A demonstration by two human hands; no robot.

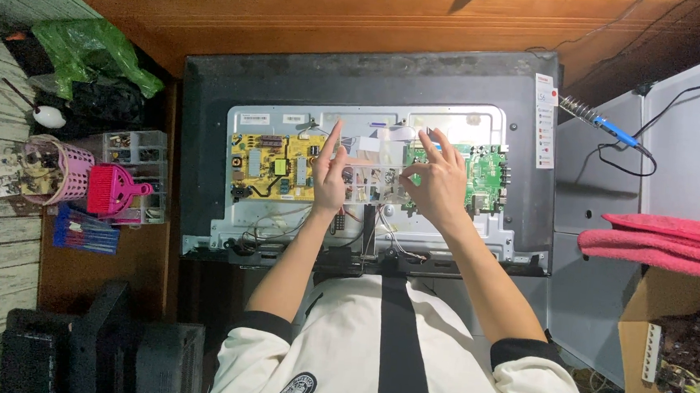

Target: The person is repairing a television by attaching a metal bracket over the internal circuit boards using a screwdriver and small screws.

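1. We saw a flat-panel television [207, 129] lying face down on a brown wooden table [314, 9], its dark back shell off and the silver metal chassis [454, 118] exposed.
2. Our left hand [331, 175] hovered over the middle of the chassis, fingers spread and straight, just right of the yellow power-supply circuit board [274, 167].
3. Our right hand [437, 182] was near it, fingers likewise spread, partly covering the left edge of the green main circuit board [491, 178].
4. Between the two hands we held a clear, see-through plastic sheet [376, 170], pinched by its side edges; we could not tell exactly which fingertips pressed it.
5. The sheet sat above the chassis centre, between the yellow and green boards, over a tangle of thin wires [380, 231].
6. To the right, a blue-handled soldering iron [605, 124] rested on a grey cabinet [587, 205], with a folded pink-red towel [667, 239] just below it.
7. To the left stood a pink plastic basket [60, 172], a magenta brush-like tool [112, 188] and a crumpled green plastic bag [89, 51].
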